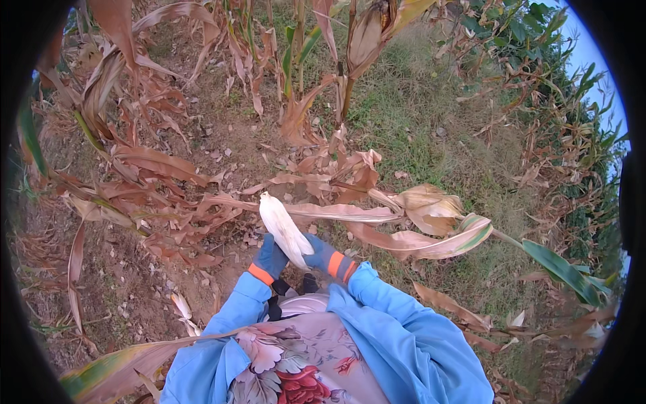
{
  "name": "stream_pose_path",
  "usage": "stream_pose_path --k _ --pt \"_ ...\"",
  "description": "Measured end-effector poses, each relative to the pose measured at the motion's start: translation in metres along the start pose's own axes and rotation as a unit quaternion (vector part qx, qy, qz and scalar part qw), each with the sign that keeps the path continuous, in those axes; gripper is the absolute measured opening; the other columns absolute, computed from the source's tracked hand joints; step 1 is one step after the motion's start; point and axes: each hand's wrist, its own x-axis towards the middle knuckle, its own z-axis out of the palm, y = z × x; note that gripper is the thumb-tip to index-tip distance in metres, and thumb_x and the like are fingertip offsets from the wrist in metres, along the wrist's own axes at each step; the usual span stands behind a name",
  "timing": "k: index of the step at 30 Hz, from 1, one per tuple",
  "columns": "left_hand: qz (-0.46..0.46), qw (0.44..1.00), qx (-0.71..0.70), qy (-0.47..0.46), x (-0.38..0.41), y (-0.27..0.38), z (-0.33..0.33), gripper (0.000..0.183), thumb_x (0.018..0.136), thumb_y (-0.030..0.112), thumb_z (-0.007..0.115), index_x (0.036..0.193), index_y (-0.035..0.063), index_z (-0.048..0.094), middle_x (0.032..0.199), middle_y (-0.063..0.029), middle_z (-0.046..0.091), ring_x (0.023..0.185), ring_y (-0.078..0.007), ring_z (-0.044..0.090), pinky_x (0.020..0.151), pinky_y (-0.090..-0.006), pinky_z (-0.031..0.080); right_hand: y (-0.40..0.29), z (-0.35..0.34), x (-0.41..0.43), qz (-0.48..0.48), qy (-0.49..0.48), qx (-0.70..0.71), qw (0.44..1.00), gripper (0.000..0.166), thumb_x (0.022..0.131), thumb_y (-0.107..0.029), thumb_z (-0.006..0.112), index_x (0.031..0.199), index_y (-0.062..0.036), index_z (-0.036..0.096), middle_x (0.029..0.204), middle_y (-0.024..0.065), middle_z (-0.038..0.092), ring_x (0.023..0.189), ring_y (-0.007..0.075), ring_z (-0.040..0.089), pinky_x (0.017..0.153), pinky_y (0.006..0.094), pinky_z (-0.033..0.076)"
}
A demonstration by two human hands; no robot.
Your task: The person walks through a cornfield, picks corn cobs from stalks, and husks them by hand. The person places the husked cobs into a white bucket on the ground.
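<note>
Between my two gloved hands is an ear of corn (282, 224) wrapped in pale inner husk, its stem end pointing up and away from me. My left hand (270, 256), in a dark blue glove with an orange cuff, grips the ear's lower left side. On the right, my right hand (320, 252) in a matching glove holds the husk near the bottom end. The fingers are partly hidden behind the ear. Just beyond the hands, a dry corn leaf (343, 212) stretches across toward a husked ear (429, 207) still on its bent stalk.
Dry cornstalks (136, 177) lean in from the left. An upright stalk (348, 96) bears another husked ear (371, 38) at the top. Another ear (184, 310) lies on the soil at lower left. A long leaf (126, 361) crosses near my left sleeve. Grass covers the ground at right.
</note>
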Motion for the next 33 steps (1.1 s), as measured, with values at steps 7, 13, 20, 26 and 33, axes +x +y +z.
stream_pose_path --k 7,13,20,26,33 --pt "0.005 0.976 -0.173 0.132 -0.019 0.042 -0.014 0.052 0.075 0.028 0.064 0.116 0.0057 0.042 0.101 -0.0130 0.054 0.093 -0.0300 0.053 0.085 -0.0438 0.042 -0.124 -0.010 0.047 -0.061 -0.062 -0.393 0.915 0.055 0.069 -0.040 0.063 0.105 0.0007 0.053 0.100 0.0177 0.057 0.093 0.0301 0.054 0.079 0.0360 0.043" --pt "0.052 0.981 -0.130 0.131 -0.053 0.074 -0.033 0.054 0.073 0.029 0.066 0.115 0.0043 0.042 0.096 -0.0112 0.055 0.088 -0.0279 0.054 0.078 -0.0417 0.047 -0.327 -0.157 0.087 -0.336 0.390 -0.729 0.452 0.029 0.066 -0.015 0.061 0.093 -0.0081 0.055 0.104 0.0083 0.051 0.098 0.0270 0.048 0.082 0.0394 0.039" --pt "0.081 0.978 -0.120 0.151 -0.071 0.088 -0.055 0.050 0.075 0.031 0.064 0.112 0.0039 0.045 0.097 -0.0112 0.055 0.088 -0.0272 0.054 0.081 -0.0419 0.044 -0.418 -0.209 0.129 0.102 0.316 -0.876 0.349 0.035 0.072 -0.017 0.059 0.107 -0.0158 0.053 0.111 0.0070 0.051 0.106 0.0272 0.046 0.084 0.0421 0.039" --pt "0.097 0.966 -0.127 0.205 -0.065 0.083 -0.071 0.048 0.075 0.035 0.062 0.109 0.0045 0.047 0.093 -0.0108 0.056 0.083 -0.0254 0.055 0.077 -0.0391 0.046 -0.419 -0.252 0.125 0.164 0.266 -0.900 0.305 0.029 0.075 -0.023 0.060 0.102 -0.0144 0.057 0.091 0.0079 0.060 0.088 0.0270 0.057 0.066 0.0397 0.049" --pt "0.106 0.968 -0.111 0.198 -0.038 0.105 -0.091 0.049 0.076 0.038 0.060 0.111 0.0066 0.046 0.090 -0.0115 0.056 0.082 -0.0264 0.055 0.074 -0.0415 0.046 -0.413 -0.250 0.123 0.138 0.231 -0.894 0.357 0.029 0.065 -0.026 0.065 0.089 -0.0104 0.060 0.081 0.0073 0.062 0.076 0.0264 0.060 0.061 0.0388 0.048"
